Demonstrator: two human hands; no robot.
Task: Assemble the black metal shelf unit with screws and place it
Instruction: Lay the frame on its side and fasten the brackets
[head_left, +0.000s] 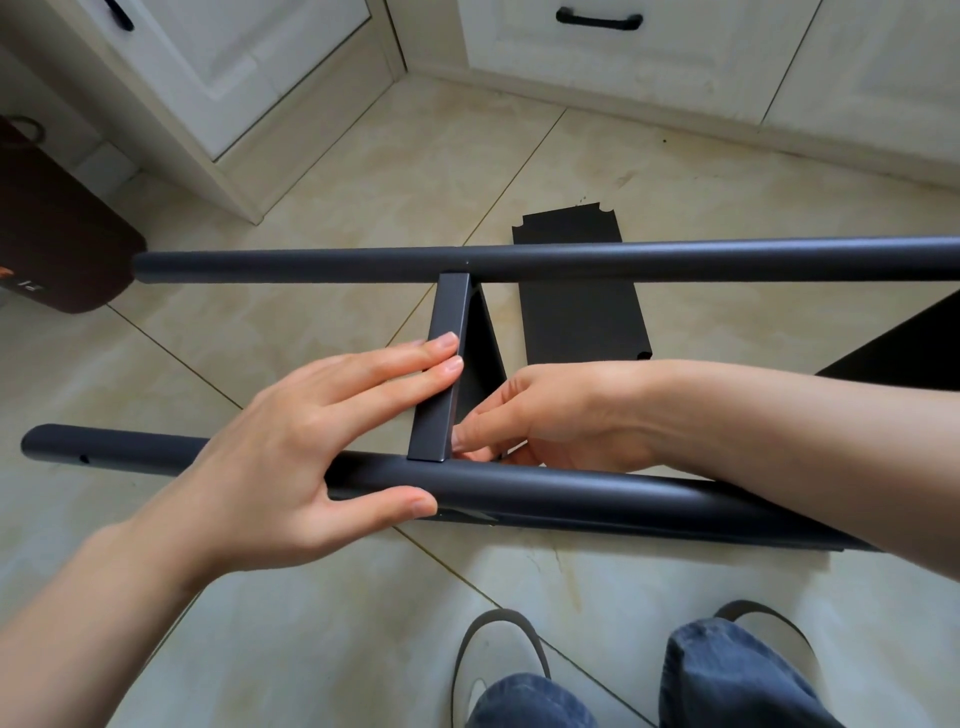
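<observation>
Left hand (291, 441) lies flat across the crossbar (441, 364) and near tube (571, 493); right hand (545, 415) pinches beside the joint.

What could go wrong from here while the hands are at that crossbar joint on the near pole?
1. The right hand works with its fingertips tucked behind the crossbar, out of sight; anything small there could slip to the floor.
2. The left hand only steadies the near pole and crossbar with fairly straight fingers, so the frame may shift and lose alignment.
3. The loose panel lies below and could get knocked.

Two black tubes (519, 262) (571, 493), one crossbar (441, 364), two hands (291, 441) (561, 415), one flat panel (576, 312).
</observation>
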